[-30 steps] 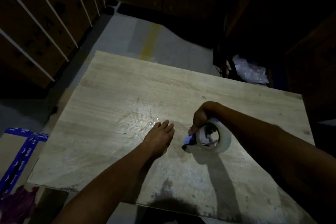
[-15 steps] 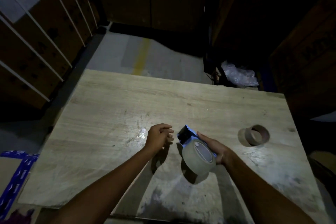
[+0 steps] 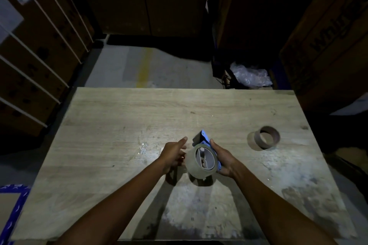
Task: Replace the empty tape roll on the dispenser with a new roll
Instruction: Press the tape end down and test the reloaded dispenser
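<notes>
My right hand (image 3: 223, 160) grips a blue tape dispenser (image 3: 204, 137) from its right side, holding it above the wooden table (image 3: 119, 125). A full roll of clear tape (image 3: 193, 165) sits on the dispenser's hub, its open face turned toward me. My left hand (image 3: 174, 153) hovers just left of the roll with its fingers spread, close to the roll's left edge; I cannot tell whether they touch it. An empty brown cardboard core (image 3: 266, 139) stands on the table to the right, apart from both hands.
Stacked cardboard boxes (image 3: 35, 51) with white straps line the left, and a large printed box (image 3: 328, 36) stands at the right. A crumpled plastic bag (image 3: 251, 75) lies on the floor beyond the table's far edge. Blue tape (image 3: 14, 205) marks the floor at lower left.
My right hand lifted the dispenser with the roll off the table and turned it toward me. My left hand rose from flat on the table, curled, then opened beside the roll.
</notes>
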